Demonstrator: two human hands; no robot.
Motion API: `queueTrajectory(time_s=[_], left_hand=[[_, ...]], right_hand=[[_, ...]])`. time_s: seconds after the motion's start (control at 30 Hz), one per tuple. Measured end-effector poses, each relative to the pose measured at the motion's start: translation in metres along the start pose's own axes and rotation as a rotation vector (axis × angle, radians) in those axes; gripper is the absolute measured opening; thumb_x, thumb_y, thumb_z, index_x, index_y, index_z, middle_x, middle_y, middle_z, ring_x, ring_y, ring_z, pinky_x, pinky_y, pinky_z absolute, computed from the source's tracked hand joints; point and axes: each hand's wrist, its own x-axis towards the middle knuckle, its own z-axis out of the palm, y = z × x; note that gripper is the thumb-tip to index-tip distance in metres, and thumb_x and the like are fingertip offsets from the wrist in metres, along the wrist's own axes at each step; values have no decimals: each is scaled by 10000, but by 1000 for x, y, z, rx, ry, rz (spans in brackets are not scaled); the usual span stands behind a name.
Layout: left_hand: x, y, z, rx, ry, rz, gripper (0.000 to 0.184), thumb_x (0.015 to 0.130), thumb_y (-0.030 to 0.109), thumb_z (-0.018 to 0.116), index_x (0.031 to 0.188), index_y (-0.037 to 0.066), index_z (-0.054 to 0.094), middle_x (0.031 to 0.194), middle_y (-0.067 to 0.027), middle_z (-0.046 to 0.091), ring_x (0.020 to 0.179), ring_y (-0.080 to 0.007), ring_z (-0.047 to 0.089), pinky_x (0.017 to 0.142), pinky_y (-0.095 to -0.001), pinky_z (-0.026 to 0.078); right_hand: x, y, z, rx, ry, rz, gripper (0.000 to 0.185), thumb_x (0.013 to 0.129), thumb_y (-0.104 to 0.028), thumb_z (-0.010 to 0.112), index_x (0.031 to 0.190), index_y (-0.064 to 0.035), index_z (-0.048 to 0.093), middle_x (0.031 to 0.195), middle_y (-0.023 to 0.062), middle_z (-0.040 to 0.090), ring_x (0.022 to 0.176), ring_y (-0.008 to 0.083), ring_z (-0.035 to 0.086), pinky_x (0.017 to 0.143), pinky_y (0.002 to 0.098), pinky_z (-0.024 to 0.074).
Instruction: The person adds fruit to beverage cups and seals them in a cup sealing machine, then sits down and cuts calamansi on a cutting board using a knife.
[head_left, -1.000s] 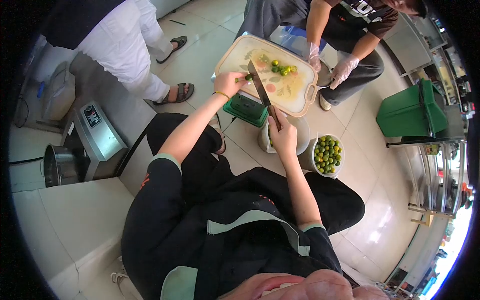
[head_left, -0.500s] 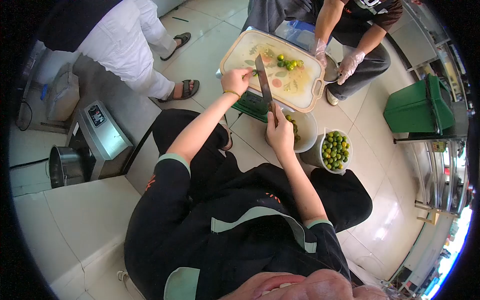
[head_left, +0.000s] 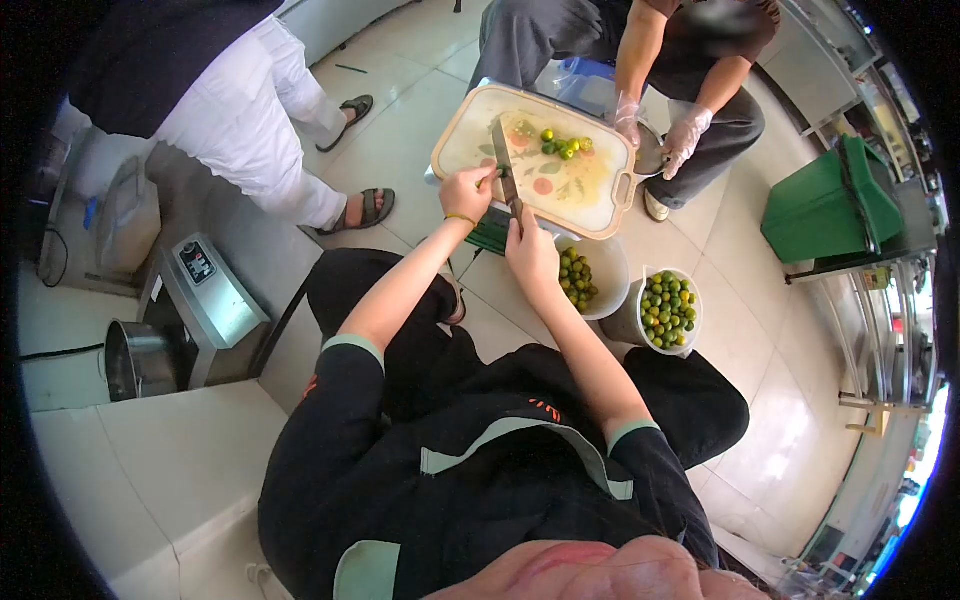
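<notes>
Our right hand wraps the brown handle of a long steel knife; our left hand pinches a small green citrus fruit by the cream rectangular board's near edge. If it rolls, we could cut ourselves.

Daylight-bright glare blows out the four o'clock edge and shines off the glossy, pale beige tiled floor nearby, while fisheye distortion bends lines toward black corners.

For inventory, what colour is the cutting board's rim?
The rim is tan, clearest in the head view.
</notes>
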Motion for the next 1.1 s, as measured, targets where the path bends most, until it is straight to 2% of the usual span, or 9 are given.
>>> queueTrajectory(time_s=[0.37,0.5,0.6,0.7,0.83,0.9,0.97,1.03,1.1], left_hand=[[16,-4,5,9,-67,-181,302,805,435,677,887,152,749,793,-88,701,728,-265,671,628,-346,507],[27,-40,10,-277,-36,-449,397,871,396,596,872,17,717,825,-92,691,683,-173,651,575,-350,493],[37,-41,-14,-959,8,-936,395,889,350,558,1026,-7,653,843,-76,628,604,-166,602,491,-349,470],[41,-45,-24,-967,-27,-997,410,891,275,544,1197,1,537,844,-76,565,514,-156,536,426,-326,437],[33,36,-60,-421,-118,-697,312,867,189,597,1112,-2,564,847,-58,638,722,-154,613,569,-310,487],[33,-8,-20,-205,12,-135,343,844,236,659,1089,6,589,854,-76,661,738,-191,629,633,-323,501],[32,-14,-11,-97,22,175,404,798,310,718,1061,25,607,871,-103,674,741,-246,645,672,-350,514],[38,17,-21,-108,-76,246,491,727,410,772,1029,56,617,900,-138,677,729,-319,662,685,-391,527],[34,6,-12,96,-264,206,473,722,447,759,985,74,636,916,-118,691,789,-301,671,701,-393,528]], right_hand=[[-45,27,-77,-72,-12,6,413,907,-271,546,1294,-130,521,664,192,634,602,375,633,550,484,504],[-34,17,-92,-76,55,1,395,916,-259,532,1291,-136,518,653,173,628,593,371,626,538,480,498],[-31,15,-78,-62,33,-101,395,914,-267,537,1290,-147,519,653,176,628,586,367,624,536,480,496],[-29,17,-61,-55,-58,-103,386,900,-283,560,1270,-175,546,652,187,627,606,377,624,556,482,496],[-25,30,-59,-90,-5,-30,369,909,-288,538,1257,-167,553,642,194,624,595,381,624,555,498,497],[-22,38,-65,-64,4,21,371,898,-286,565,1251,-172,569,690,202,637,643,394,628,578,496,494],[-23,38,-74,-38,-19,88,368,898,-284,570,1243,-157,583,749,218,649,701,401,637,607,490,495],[-27,35,-82,18,-10,110,366,898,-270,577,1237,-132,588,790,228,655,736,396,645,634,469,503],[-30,38,-83,86,21,110,363,896,-251,586,1228,-104,593,832,237,658,772,392,650,665,447,510]])
